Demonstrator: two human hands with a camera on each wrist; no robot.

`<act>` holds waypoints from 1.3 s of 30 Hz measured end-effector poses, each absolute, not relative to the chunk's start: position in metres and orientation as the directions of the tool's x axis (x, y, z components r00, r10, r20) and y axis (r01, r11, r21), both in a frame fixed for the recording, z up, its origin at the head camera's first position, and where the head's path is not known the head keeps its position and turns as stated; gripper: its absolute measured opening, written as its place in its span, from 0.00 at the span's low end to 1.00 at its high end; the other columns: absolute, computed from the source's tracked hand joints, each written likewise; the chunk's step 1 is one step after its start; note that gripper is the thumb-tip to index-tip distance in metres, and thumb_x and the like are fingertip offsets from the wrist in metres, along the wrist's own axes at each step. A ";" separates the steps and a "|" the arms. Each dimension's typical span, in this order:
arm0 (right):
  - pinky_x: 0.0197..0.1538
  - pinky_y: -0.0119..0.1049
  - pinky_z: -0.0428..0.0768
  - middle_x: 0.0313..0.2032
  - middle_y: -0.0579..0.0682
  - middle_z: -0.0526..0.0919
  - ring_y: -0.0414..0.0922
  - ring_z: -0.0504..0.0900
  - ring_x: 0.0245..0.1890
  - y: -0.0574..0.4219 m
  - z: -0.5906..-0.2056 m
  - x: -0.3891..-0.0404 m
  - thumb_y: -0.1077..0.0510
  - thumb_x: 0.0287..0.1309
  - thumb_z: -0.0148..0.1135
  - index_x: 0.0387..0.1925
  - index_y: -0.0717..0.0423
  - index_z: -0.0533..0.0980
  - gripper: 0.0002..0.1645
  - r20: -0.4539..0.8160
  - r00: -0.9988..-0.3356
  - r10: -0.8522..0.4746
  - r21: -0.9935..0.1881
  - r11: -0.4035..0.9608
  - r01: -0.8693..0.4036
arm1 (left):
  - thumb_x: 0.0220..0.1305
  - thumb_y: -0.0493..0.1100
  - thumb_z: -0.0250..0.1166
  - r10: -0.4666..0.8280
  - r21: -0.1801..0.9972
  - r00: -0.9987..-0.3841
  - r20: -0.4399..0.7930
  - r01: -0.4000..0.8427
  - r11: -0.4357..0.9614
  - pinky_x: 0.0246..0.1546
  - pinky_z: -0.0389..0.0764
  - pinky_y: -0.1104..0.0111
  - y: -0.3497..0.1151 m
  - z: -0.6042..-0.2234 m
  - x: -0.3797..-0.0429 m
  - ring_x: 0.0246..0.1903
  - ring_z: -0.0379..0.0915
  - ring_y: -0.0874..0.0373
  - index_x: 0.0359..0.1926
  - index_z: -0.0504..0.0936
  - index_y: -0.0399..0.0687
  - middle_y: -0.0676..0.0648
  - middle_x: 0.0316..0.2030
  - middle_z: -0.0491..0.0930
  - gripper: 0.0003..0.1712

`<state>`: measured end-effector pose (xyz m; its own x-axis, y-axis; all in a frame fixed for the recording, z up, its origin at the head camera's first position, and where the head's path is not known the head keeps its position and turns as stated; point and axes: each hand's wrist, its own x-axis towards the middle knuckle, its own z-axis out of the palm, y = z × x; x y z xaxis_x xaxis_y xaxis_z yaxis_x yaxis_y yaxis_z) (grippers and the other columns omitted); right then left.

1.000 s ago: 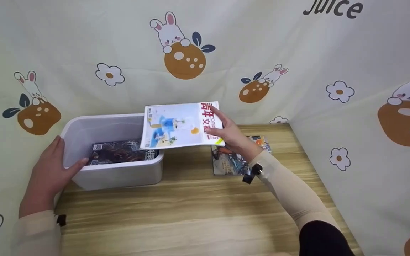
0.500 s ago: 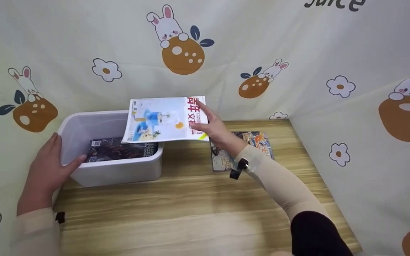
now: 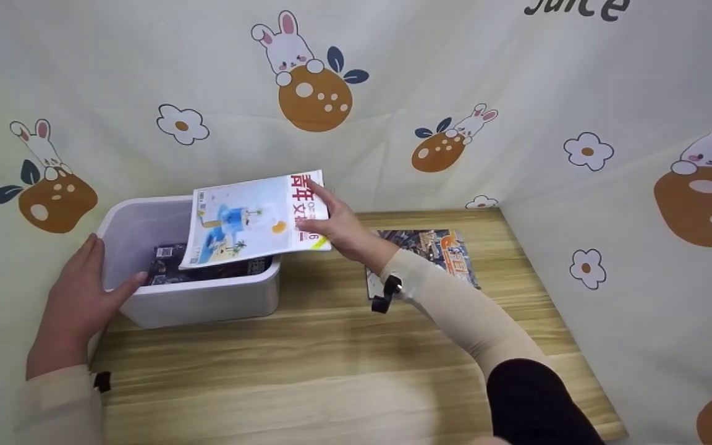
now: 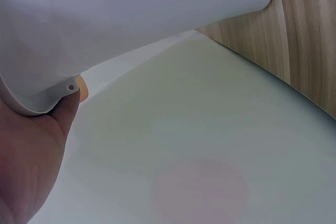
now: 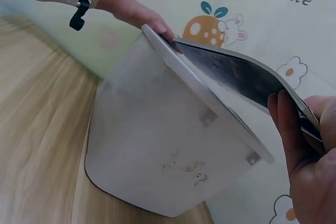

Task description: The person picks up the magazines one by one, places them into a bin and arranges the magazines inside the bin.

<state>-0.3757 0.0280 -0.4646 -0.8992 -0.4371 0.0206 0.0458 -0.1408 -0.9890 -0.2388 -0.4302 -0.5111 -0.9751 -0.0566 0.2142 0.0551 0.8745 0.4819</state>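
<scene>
My left hand (image 3: 78, 303) grips the left end of a light grey plastic bin (image 3: 207, 303), its thumb over the front rim. In the left wrist view, the left hand (image 4: 31, 156) curls under the bin's lip. A white magazine (image 3: 254, 219) with a blue seaside cover and red lettering is held over the bin's opening by my right hand (image 3: 350, 232), pinched along its right edge. Fingers of the right hand (image 5: 310, 156) lie under the magazine's dark back in the right wrist view. Inside the bin lies a dark-covered magazine (image 3: 164, 262), partly hidden by the white one.
On the wood-grain table (image 3: 306, 358), right of the bin, lies another colourful magazine (image 3: 455, 253), partly covered by my right forearm. Cloth walls (image 3: 381, 49) with rabbit and flower prints stand behind and at both sides, close behind the bin.
My right hand has carried the white magazine leftward, farther over the bin, and the magazine now tilts down to the left. The left hand has kept its grip on the bin.
</scene>
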 end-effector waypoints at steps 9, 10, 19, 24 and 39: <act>0.50 0.40 0.92 0.58 0.58 0.82 0.51 0.89 0.45 0.009 -0.464 -0.374 0.70 0.62 0.79 0.88 0.38 0.61 0.61 0.040 -0.900 -0.435 -0.996 -0.085 -0.004 | 0.76 0.71 0.62 -0.070 0.490 -0.977 0.201 0.039 0.871 0.76 0.44 0.22 -0.429 -0.511 -0.238 0.85 0.34 0.23 0.89 0.36 0.35 0.28 0.87 0.35 0.67; 0.50 0.40 0.92 0.58 0.58 0.83 0.51 0.89 0.45 0.007 -0.464 -0.374 0.70 0.61 0.80 0.88 0.38 0.61 0.61 0.042 -0.901 -0.433 -0.996 -0.083 -0.006 | 0.76 0.71 0.63 -0.071 0.491 -0.977 0.200 0.037 0.871 0.75 0.44 0.21 -0.429 -0.511 -0.238 0.84 0.34 0.23 0.89 0.36 0.35 0.28 0.87 0.35 0.67; 0.54 0.41 0.91 0.61 0.53 0.82 0.51 0.90 0.48 -0.016 -0.463 -0.371 0.68 0.60 0.81 0.88 0.35 0.61 0.62 0.037 -0.901 -0.431 -0.998 -0.061 -0.012 | 0.76 0.71 0.63 -0.065 0.497 -0.979 0.191 0.040 0.867 0.74 0.45 0.20 -0.431 -0.510 -0.238 0.85 0.34 0.23 0.89 0.35 0.37 0.28 0.88 0.35 0.67; 0.58 0.41 0.90 0.68 0.50 0.78 0.50 0.90 0.51 -0.029 -0.462 -0.371 0.65 0.59 0.83 0.88 0.34 0.62 0.62 0.040 -0.902 -0.430 -0.999 -0.050 -0.021 | 0.76 0.71 0.63 -0.062 0.501 -0.981 0.181 0.038 0.865 0.74 0.43 0.20 -0.431 -0.509 -0.237 0.85 0.32 0.23 0.89 0.34 0.36 0.28 0.88 0.34 0.67; 0.59 0.34 0.87 0.78 0.57 0.71 0.44 0.86 0.54 -0.064 -0.465 -0.367 0.69 0.55 0.84 0.87 0.38 0.65 0.63 0.015 -0.923 -0.384 -0.999 -0.042 0.001 | 0.75 0.73 0.63 -0.062 0.513 -0.984 0.165 0.032 0.858 0.74 0.42 0.21 -0.431 -0.511 -0.239 0.86 0.30 0.26 0.89 0.33 0.39 0.31 0.88 0.32 0.69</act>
<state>-0.3666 -0.0637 -0.4646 -0.9231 -0.3843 0.0146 0.0015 -0.0416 -0.9991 -0.2390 -0.4309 -0.5114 -0.9844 -0.0620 0.1648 0.0319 0.8577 0.5131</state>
